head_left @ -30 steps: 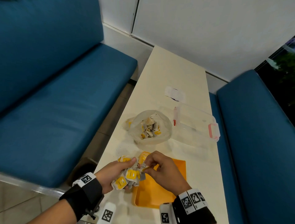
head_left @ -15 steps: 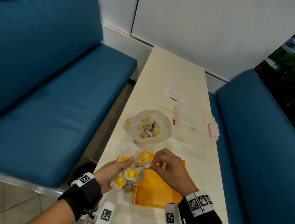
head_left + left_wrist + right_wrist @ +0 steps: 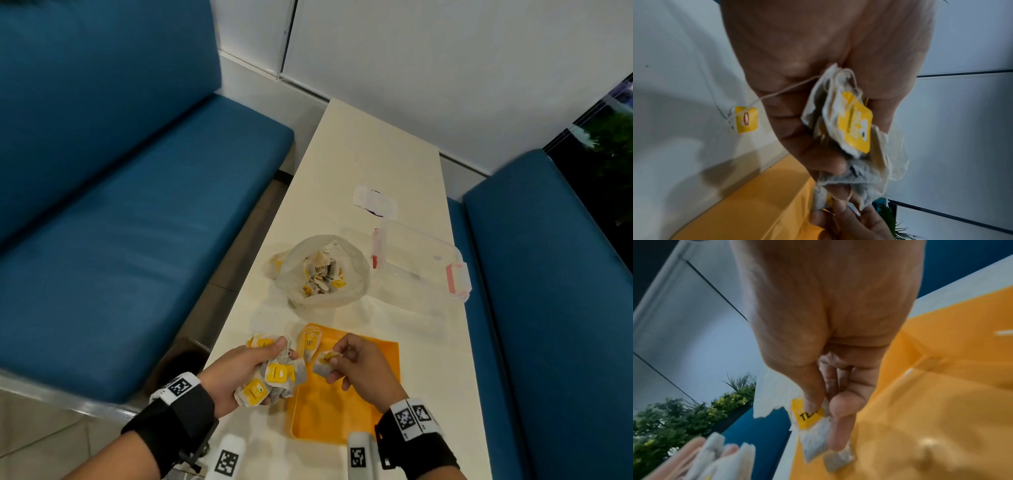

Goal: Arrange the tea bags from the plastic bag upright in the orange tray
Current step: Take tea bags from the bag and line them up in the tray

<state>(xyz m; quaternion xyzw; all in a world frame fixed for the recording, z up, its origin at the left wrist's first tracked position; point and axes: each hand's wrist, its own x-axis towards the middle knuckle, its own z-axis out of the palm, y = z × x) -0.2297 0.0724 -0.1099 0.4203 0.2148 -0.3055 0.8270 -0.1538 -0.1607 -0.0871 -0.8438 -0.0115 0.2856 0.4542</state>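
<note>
While the left hand (image 3: 236,371) keeps its fingers curled round a bunch of tea bags (image 3: 274,378), acting as a reserve just beside the left edge of the orange tray (image 3: 346,411), the right hand (image 3: 356,370) has one single tea bag (image 3: 323,364) pinched between thumb and fingers at its top, by the yellow tag. That grip looks chosen so the pouch hangs down beneath the fingers, which would let it be lowered into the tray standing rather than flat. The right wrist view shows the same pinch, the thumb pressed on the tag of the tea bag (image 3: 813,430) with the grey pouch dangling over the tray floor (image 3: 920,426). In the left wrist view the bunch (image 3: 849,129) is crumpled together in the palm, and one loose tag (image 3: 745,119) trails out on its string, a sign the strings are tangled and that bags probably need teasing apart one at a time. A few tea bags (image 3: 310,342) already stand leaning in the far left corner of the tray, so new ones are best set against them for support. The plastic bag (image 3: 323,270) sits open on the bench (image 3: 370,161) just beyond the tray with many more tea bags inside, so the job seems to be at an early stage. A clear lidded box (image 3: 419,260) lies to the right of the bag, apart from the work.
</note>
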